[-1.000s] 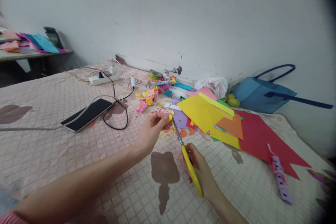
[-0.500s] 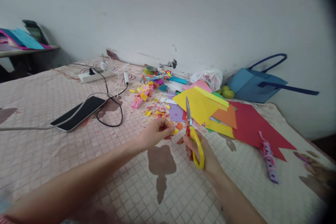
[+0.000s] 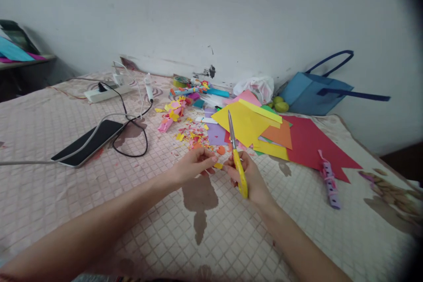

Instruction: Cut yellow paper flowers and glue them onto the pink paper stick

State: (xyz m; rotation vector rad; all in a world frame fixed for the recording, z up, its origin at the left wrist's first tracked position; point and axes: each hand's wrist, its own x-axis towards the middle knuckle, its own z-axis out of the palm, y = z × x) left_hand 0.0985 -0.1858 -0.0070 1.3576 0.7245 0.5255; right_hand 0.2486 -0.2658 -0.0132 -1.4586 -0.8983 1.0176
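From my place I see the left hand (image 3: 194, 165) pinching a small yellow piece (image 3: 218, 166) at its fingertips, between both hands. With the right hand (image 3: 254, 180) I grip the scissors (image 3: 242, 178), their blades pointing forward. The right fingertips are very near the piece; whether they touch it, I cannot tell well. Beyond the left hand lie paper scraps (image 3: 194, 134); ahead of the right, coloured sheets (image 3: 243, 119).
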